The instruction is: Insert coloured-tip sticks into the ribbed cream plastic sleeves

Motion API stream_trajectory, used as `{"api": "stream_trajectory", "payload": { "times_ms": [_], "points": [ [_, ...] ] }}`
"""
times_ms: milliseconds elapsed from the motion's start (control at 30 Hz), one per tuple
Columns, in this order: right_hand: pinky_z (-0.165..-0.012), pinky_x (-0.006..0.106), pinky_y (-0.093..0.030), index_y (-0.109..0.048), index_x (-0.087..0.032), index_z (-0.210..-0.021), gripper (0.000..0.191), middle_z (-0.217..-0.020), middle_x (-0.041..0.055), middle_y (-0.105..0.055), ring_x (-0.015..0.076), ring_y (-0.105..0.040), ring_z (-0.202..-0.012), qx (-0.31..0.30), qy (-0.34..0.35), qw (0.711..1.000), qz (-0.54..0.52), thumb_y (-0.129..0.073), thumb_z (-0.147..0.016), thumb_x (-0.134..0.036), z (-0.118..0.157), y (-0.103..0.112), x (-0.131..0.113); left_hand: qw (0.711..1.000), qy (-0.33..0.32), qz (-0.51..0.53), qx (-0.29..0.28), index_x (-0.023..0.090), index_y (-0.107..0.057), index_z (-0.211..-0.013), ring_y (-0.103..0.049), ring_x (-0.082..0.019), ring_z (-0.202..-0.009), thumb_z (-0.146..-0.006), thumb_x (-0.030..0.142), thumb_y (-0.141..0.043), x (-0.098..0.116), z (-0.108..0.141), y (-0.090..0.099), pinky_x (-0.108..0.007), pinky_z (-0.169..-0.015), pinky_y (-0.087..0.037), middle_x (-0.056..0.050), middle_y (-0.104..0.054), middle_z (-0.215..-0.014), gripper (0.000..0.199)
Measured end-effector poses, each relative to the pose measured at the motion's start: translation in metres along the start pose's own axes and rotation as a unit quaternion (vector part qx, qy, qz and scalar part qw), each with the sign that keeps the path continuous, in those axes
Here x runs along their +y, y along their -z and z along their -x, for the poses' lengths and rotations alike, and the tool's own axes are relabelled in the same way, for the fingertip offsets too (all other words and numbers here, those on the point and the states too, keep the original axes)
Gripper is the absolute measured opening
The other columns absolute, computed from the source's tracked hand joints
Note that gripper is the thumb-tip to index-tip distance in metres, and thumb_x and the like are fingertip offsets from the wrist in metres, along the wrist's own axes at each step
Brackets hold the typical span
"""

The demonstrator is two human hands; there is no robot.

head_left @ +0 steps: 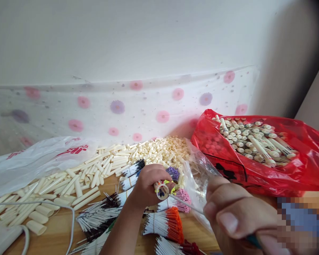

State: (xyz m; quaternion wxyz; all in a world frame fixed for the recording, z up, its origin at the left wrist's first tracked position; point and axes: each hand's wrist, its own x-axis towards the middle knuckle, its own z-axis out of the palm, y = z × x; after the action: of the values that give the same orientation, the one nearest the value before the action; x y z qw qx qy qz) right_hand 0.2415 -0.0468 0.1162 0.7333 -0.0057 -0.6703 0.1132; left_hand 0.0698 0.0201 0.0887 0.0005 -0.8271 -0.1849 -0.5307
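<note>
Near the middle of the view, my left hand [149,182] is closed around a short cream tube [161,190]. Its round open end faces me, with small dark pieces inside. My right hand [239,209], large in the lower right, is closed on a thin tool with a dark green handle [253,241]. The tool's thin metal shaft [187,204] reaches left to the tube's open end. Bundles of thin white sticks with orange tips [164,225] and pink tips [180,200] lie just below and beside my left hand.
Cream tubes [77,184] and small cream pieces [162,150] are heaped behind on the wooden table [55,233]. A red bag [210,141] at right holds finished-looking tubes. A white bag [42,159] lies left, near a white cable [72,226]. Dark-tipped bundles [101,216] lie left of my arm.
</note>
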Motion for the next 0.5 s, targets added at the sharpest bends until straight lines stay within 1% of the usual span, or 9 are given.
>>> {"api": "stream_trajectory", "payload": {
  "times_ms": [100,133,200,267,333,433,500],
  "points": [
    [-0.069,0.031,-0.052,-0.051,-0.025,-0.100,0.027,-0.089,0.0006,-0.065,0.0141,-0.062,-0.074,-0.073,0.023,0.997,-0.005,-0.051,-0.079,-0.008,-0.004,-0.002,0.009,1.000,0.011,0.013,0.002,0.016,-0.056,-0.068,-0.048,-0.010,-0.053,-0.068,0.017,-0.061,0.004,-0.001,-0.001,-0.021,-0.053,-0.038,0.001,-0.054,-0.055,0.005],
    [-0.068,0.030,-0.052,-0.051,-0.023,-0.101,0.028,-0.087,0.0023,-0.065,0.0142,-0.062,-0.074,-0.081,0.033,0.996,-0.003,-0.050,-0.079,-0.007,-0.004,-0.003,0.014,1.000,0.022,0.018,0.003,0.016,-0.056,-0.068,-0.047,-0.009,-0.052,-0.070,0.018,-0.060,0.006,-0.002,0.000,-0.021,-0.052,-0.038,0.002,-0.053,-0.054,0.004],
    [-0.065,0.029,-0.052,-0.051,-0.019,-0.102,0.024,-0.085,0.0047,-0.066,0.0143,-0.062,-0.073,-0.069,0.052,0.996,-0.001,-0.046,-0.081,-0.008,-0.003,-0.005,0.024,0.999,0.041,0.028,0.001,0.017,-0.057,-0.067,-0.046,-0.009,-0.050,-0.072,0.020,-0.057,0.010,-0.005,0.001,-0.020,-0.048,-0.036,0.002,-0.050,-0.052,0.006],
    [-0.064,0.028,-0.052,-0.053,-0.019,-0.099,0.021,-0.085,0.0043,-0.066,0.0139,-0.062,-0.074,-0.075,0.064,0.995,0.005,-0.044,-0.082,-0.009,-0.003,-0.006,0.029,0.998,0.046,0.035,-0.002,0.016,-0.057,-0.067,-0.045,-0.009,-0.048,-0.074,0.020,-0.055,0.012,-0.007,0.001,-0.020,-0.046,-0.035,0.003,-0.048,-0.050,0.008],
    [-0.066,0.027,-0.052,-0.053,-0.020,-0.096,0.019,-0.083,0.0026,-0.067,0.0131,-0.062,-0.075,-0.103,0.062,0.993,0.012,-0.046,-0.082,-0.010,-0.006,-0.005,0.026,0.999,0.036,0.038,0.004,0.016,-0.057,-0.066,-0.044,-0.009,-0.047,-0.073,0.021,-0.055,0.012,-0.008,0.001,-0.020,-0.045,-0.034,0.003,-0.046,-0.048,0.009],
    [-0.071,0.027,-0.051,-0.053,-0.021,-0.092,0.015,-0.084,0.0022,-0.066,0.0121,-0.061,-0.078,-0.160,0.040,0.986,0.018,-0.047,-0.083,-0.010,-0.013,-0.002,0.012,1.000,0.014,0.025,0.009,0.017,-0.056,-0.066,-0.044,-0.009,-0.047,-0.071,0.019,-0.057,0.011,-0.007,0.000,-0.021,-0.044,-0.034,0.003,-0.048,-0.050,0.006],
    [-0.074,0.030,-0.051,-0.053,-0.021,-0.089,0.013,-0.084,0.0033,-0.065,0.0131,-0.061,-0.079,-0.165,0.008,0.986,0.023,-0.046,-0.084,-0.012,-0.016,-0.002,0.002,1.000,0.008,0.015,0.007,0.018,-0.056,-0.066,-0.045,-0.009,-0.047,-0.071,0.019,-0.057,0.011,-0.006,-0.001,-0.022,-0.044,-0.035,0.002,-0.050,-0.051,0.005]
  ]
}}
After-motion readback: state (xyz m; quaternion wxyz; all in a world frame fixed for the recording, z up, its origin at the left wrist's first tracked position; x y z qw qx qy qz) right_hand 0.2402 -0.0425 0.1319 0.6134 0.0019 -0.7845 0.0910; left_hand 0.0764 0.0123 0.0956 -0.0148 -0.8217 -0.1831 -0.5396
